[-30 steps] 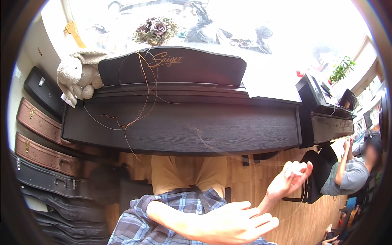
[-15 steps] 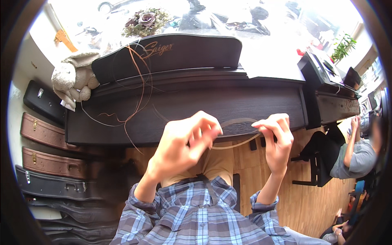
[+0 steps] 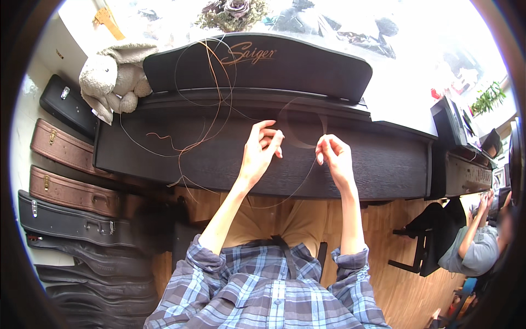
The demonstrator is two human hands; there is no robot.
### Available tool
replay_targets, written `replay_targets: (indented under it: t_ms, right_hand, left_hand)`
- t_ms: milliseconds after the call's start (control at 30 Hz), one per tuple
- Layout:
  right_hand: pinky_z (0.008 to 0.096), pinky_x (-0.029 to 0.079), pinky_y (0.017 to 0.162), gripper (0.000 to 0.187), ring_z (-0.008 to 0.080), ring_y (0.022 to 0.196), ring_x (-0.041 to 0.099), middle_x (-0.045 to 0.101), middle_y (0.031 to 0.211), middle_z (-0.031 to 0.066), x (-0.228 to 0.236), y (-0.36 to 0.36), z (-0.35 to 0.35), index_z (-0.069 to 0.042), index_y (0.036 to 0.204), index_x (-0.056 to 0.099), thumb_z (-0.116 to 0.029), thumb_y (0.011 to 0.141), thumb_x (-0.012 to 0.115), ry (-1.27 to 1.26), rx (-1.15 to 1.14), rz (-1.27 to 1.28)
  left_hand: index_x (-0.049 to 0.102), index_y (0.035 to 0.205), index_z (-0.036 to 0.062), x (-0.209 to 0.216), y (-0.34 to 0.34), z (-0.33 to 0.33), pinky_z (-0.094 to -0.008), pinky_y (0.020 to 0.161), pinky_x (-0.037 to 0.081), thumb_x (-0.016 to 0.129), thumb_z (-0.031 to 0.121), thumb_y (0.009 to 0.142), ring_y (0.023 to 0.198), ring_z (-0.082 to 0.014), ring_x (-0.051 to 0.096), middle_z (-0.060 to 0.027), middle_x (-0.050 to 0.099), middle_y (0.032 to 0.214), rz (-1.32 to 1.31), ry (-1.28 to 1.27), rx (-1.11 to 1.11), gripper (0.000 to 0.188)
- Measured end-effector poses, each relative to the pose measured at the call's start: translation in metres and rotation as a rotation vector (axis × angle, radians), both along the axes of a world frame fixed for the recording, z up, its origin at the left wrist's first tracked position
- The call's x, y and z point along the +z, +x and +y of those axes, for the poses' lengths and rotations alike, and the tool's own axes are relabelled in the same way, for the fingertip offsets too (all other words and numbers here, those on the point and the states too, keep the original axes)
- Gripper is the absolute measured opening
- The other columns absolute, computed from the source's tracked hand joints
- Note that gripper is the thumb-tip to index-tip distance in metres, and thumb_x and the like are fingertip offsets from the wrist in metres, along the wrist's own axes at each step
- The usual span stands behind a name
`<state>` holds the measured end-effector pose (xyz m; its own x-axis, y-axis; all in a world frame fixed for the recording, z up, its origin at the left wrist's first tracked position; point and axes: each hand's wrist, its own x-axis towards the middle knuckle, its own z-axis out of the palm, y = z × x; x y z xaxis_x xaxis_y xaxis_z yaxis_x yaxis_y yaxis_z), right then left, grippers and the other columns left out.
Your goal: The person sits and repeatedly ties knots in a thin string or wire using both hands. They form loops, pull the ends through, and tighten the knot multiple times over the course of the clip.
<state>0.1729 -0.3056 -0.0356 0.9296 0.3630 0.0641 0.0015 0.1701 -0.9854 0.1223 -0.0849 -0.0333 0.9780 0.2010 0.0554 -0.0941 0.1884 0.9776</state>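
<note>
In the head view, the right grip is closed in a pinch, thumb against fingers, on a thin string. A faint, partly blurred loop of it arches between the two grips, and a length drops below the right grip, curving past the front edge of the piano lid and on below the left grip. The left grip has its fingers loosely bent beside the loop; whether a strand lies between them cannot be told.

Both grips are over the dark lid. Left of the left grip, a loose tangle of pale and copper-coloured wires spreads over the lid and up across the upright panel beyond the grips; one strand runs close to the left fingers, the nearest thing in their way. Farther left sits a plush rabbit, and well to the left of the grips brown cases and black cases are stacked along the wall. Beyond the panel stands a bunch of dried flowers before a bright window.

Well right of the right grip are another dark keyboard instrument, a green plant and a seated person in grey. Nearer the body than the grips are tan trousers and wood floor.
</note>
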Motion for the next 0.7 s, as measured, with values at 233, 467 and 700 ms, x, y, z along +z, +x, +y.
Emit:
replay_targets:
  t_ms: [233, 467, 700]
  right_hand:
    - [0.0222, 0.047, 0.064, 0.027, 0.0096, 0.068, 0.057, 0.063, 0.085, 0.0043, -0.036, 0.001, -0.009, -0.002, 0.1, 0.064, -0.027, 0.106, 0.058, 0.31, -0.11, 0.004]
    - [0.0237, 0.049, 0.065, 0.025, 0.0103, 0.067, 0.06, 0.066, 0.085, 0.0055, -0.03, -0.006, -0.007, 0.0, 0.099, 0.066, -0.022, 0.107, 0.057, 0.186, -0.148, -0.048]
    - [0.024, 0.052, 0.066, 0.022, 0.0101, 0.066, 0.063, 0.067, 0.081, 0.0049, -0.02, -0.014, 0.002, 0.001, 0.094, 0.067, -0.015, 0.106, 0.058, 0.027, -0.044, -0.126]
  left_hand:
    - [0.058, 0.131, 0.0091, 0.003, -0.048, -0.029, -0.034, 0.09, 0.05, 0.08, 0.023, 0.087, 0.095, -0.0176, 0.066, -0.006, 0.071, 0.113, -0.055, 0.66, -0.143, 0.051]
    - [0.071, 0.11, 0.0105, 0.017, -0.065, -0.033, -0.0247, 0.051, 0.047, 0.066, 0.02, 0.1, 0.051, -0.0039, 0.049, -0.0016, 0.068, 0.074, 0.244, 0.471, -0.348, 0.015]
    - [0.068, 0.107, 0.007, 0.02, -0.069, -0.009, -0.0209, 0.053, 0.034, 0.069, 0.015, 0.098, 0.056, -0.0007, 0.043, 0.0057, 0.057, 0.066, 0.195, 0.684, -0.064, 0.012]
